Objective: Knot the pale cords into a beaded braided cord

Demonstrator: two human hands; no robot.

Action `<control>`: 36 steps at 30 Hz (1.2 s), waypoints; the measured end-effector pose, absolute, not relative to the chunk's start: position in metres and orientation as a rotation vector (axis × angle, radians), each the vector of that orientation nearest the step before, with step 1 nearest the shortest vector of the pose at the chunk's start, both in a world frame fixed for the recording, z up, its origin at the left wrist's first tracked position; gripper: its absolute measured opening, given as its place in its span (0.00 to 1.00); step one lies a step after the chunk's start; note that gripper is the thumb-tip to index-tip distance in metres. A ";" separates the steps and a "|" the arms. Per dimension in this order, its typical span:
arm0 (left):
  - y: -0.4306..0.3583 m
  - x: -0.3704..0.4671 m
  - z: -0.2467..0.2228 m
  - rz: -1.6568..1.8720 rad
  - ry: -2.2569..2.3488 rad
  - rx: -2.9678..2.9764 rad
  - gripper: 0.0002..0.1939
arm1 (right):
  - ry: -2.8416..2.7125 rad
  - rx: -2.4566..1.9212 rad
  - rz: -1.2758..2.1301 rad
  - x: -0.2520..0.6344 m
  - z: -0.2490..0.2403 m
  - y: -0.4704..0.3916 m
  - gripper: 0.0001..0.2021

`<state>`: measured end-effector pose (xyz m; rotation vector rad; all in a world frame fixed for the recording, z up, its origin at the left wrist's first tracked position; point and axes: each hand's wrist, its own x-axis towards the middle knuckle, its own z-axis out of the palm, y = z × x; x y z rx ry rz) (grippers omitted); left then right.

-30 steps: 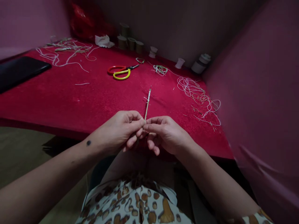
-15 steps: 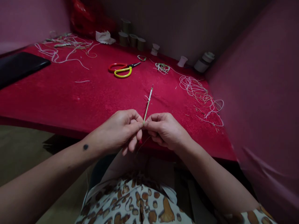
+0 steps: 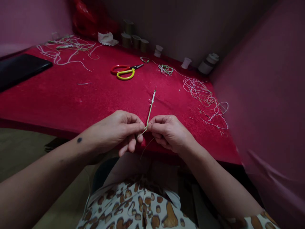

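A thin braided cord (image 3: pixel 150 108), white at its far part and pale green nearer me, runs from the red tabletop down to my fingertips. At its near end my left hand (image 3: pixel 127 128) pinches a strand between thumb and forefinger, its other fingers loosely curled. Close on the right, my right hand (image 3: pixel 168 130) pinches the cord's end with thumb and forefinger, the rest of its fingers folded in. A small loop of strand shows between the two hands. One thin loose thread (image 3: pixel 147 148) hangs below my right hand.
Scissors (image 3: pixel 126 72) with red and yellow handles lie beyond my hands. Tangled thread (image 3: pixel 197 92) spreads at right, with another tangle (image 3: pixel 69 47) at far left. Spools (image 3: pixel 136 42), a white bottle (image 3: pixel 208 63) and a small wound bundle (image 3: pixel 165 70) stand or lie behind. A black flat device (image 3: pixel 22 68) is left.
My left hand has moved slightly left, away from my right hand, opening a small loop of strand between them. My right hand stays almost in place.
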<state>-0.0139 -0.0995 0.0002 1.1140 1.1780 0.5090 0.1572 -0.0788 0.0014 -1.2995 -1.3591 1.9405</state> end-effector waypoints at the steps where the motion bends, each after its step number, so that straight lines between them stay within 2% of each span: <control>1: -0.099 -0.013 0.000 0.501 1.170 1.108 0.13 | -1.359 -1.296 1.943 0.157 0.001 -0.078 0.08; 16: -0.098 -0.009 0.001 0.473 1.256 1.127 0.12 | -1.369 -1.283 1.978 0.159 0.002 -0.077 0.08; 25: -0.103 -0.005 0.004 0.591 1.644 1.882 0.03 | -1.396 -1.283 1.959 0.156 0.000 -0.077 0.08; 32: -0.117 -0.004 0.003 0.573 1.526 1.751 0.06 | -1.477 -1.319 1.776 0.151 0.002 -0.082 0.09; 36: -0.135 0.000 -0.008 0.528 1.520 2.008 0.06 | -1.417 -1.326 1.839 0.150 0.002 -0.081 0.08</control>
